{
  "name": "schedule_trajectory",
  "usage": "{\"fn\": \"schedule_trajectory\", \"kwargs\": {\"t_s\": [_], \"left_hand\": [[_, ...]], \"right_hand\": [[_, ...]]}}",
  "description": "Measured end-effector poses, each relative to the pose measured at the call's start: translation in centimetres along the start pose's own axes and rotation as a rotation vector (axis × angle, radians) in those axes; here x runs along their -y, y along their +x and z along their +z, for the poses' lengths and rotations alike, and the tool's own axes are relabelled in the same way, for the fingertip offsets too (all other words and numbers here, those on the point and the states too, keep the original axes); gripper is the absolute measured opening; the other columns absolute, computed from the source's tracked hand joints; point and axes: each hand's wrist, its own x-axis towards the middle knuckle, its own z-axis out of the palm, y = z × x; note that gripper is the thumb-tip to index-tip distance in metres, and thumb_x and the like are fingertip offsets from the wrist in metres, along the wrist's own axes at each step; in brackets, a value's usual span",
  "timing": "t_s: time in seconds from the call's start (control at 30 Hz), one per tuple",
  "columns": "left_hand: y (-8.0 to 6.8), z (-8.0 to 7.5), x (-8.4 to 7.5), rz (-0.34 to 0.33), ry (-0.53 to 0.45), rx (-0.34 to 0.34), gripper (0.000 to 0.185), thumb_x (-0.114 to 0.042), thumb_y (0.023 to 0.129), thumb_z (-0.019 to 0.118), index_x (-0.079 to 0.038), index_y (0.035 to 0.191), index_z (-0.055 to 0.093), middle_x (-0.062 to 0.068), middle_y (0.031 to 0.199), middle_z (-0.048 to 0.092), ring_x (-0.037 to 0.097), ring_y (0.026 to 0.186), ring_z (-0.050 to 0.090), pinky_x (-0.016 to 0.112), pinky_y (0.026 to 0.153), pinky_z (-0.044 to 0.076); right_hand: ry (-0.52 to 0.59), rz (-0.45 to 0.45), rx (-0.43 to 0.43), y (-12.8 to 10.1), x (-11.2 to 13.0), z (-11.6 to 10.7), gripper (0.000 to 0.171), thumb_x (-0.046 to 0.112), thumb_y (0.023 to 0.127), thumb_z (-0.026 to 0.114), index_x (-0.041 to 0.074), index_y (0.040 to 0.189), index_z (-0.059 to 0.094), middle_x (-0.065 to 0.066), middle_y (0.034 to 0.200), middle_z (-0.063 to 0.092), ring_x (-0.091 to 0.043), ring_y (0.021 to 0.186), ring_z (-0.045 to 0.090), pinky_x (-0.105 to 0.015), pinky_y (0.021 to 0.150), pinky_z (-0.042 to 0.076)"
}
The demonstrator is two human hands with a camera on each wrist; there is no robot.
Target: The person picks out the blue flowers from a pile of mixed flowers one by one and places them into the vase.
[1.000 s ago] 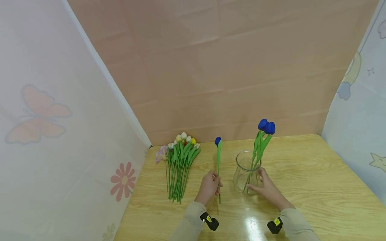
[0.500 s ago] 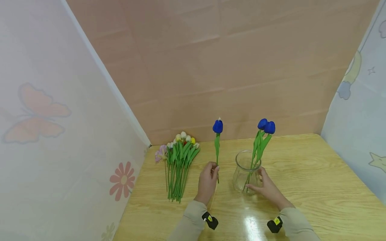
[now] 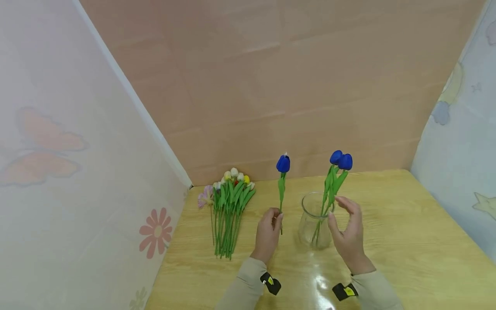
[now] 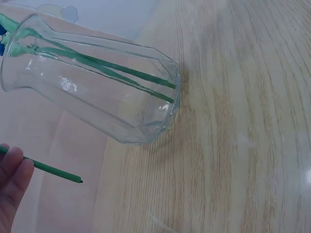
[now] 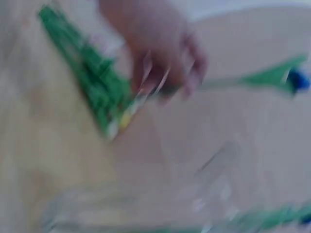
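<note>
My left hand (image 3: 268, 234) pinches the green stem of a blue artificial tulip (image 3: 283, 164), held upright with its bloom at the top. The left wrist view shows the stem's lower end (image 4: 58, 173) sticking out past my fingertips, apart from the glass vase (image 4: 121, 131). This clear vase (image 3: 306, 230) stands on the table with two more blue tulips (image 3: 345, 162) leaning right in it. Beside its rim is my right hand (image 3: 350, 241), thumb and fingers spread apart and holding nothing. Whether a fingertip touches the glass or leaves, I cannot tell. The right wrist view is blurred.
On the left of the wooden table (image 3: 395, 224) lies a bunch of tulips (image 3: 232, 211), white, yellow and red. A light purple flower (image 3: 206, 196) lies at its left side. A brown backdrop (image 3: 248, 86) rises behind the table, with printed cloth at both sides.
My left hand has raised the tulip and turned its bloom upright, then shifted slightly right. My right hand has let go of the vase's side and moved up beside the rim.
</note>
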Motion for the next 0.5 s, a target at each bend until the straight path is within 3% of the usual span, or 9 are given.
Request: {"fn": "schedule_trajectory", "kwargs": {"t_s": [0.07, 0.1, 0.2, 0.3, 0.4, 0.5], "left_hand": [[0.1, 0.0, -0.1, 0.011, 0.015, -0.007, 0.015, -0.025, 0.101, 0.051, -0.014, 0.104, 0.059, 0.001, 0.083, 0.061, -0.001, 0.064, 0.052, 0.017, 0.054, 0.045], [0.1, 0.0, -0.1, 0.019, 0.020, -0.006, 0.015, -0.026, 0.101, 0.051, -0.013, 0.104, 0.059, 0.002, 0.084, 0.062, -0.002, 0.064, 0.052, 0.016, 0.054, 0.045], [0.1, 0.0, -0.3, 0.042, 0.028, 0.001, 0.013, -0.022, 0.101, 0.052, -0.013, 0.105, 0.059, 0.001, 0.083, 0.061, -0.002, 0.063, 0.052, 0.016, 0.054, 0.045], [-0.1, 0.1, -0.5, 0.056, 0.026, 0.017, 0.013, -0.023, 0.100, 0.052, -0.013, 0.105, 0.059, -0.001, 0.084, 0.060, -0.002, 0.064, 0.051, 0.016, 0.055, 0.045], [-0.3, 0.2, -0.6, 0.071, 0.036, 0.030, 0.015, -0.025, 0.101, 0.051, -0.013, 0.105, 0.058, -0.003, 0.086, 0.060, -0.003, 0.065, 0.052, 0.014, 0.055, 0.045], [-0.5, 0.3, -0.6, 0.099, 0.053, 0.036, 0.016, -0.025, 0.101, 0.050, -0.012, 0.106, 0.058, -0.002, 0.087, 0.060, -0.004, 0.064, 0.052, 0.012, 0.055, 0.044]], "right_hand": [[0.007, -0.005, 0.104, 2.0, 2.2, 1.2, 0.042, 0.005, 0.093, 0.061, -0.013, 0.128, 0.046, -0.024, 0.119, 0.054, -0.016, 0.114, 0.053, -0.018, 0.100, 0.037], [0.006, 0.039, 0.183, 2.8, 3.1, 1.8, 0.042, 0.006, 0.093, 0.062, -0.009, 0.129, 0.048, -0.021, 0.118, 0.057, -0.018, 0.112, 0.055, -0.019, 0.098, 0.041], [0.018, 0.262, 0.440, 4.4, 4.6, 3.5, 0.050, 0.010, 0.093, 0.064, -0.003, 0.137, 0.043, -0.018, 0.123, 0.058, -0.028, 0.111, 0.059, -0.030, 0.096, 0.048], [0.015, 0.476, 0.605, 5.0, 4.6, 4.9, 0.055, 0.021, 0.096, 0.062, -0.001, 0.141, 0.039, -0.019, 0.127, 0.058, -0.035, 0.114, 0.059, -0.045, 0.094, 0.049], [-0.001, 0.555, 0.633, 5.0, 4.3, 5.6, 0.046, 0.024, 0.096, 0.061, 0.001, 0.134, 0.046, -0.017, 0.120, 0.062, -0.034, 0.110, 0.062, -0.048, 0.092, 0.051], [-0.026, 0.541, 0.586, 4.7, 4.1, 5.9, 0.029, 0.024, 0.096, 0.061, 0.005, 0.119, 0.057, -0.010, 0.104, 0.069, -0.029, 0.100, 0.066, -0.046, 0.086, 0.053]]}}
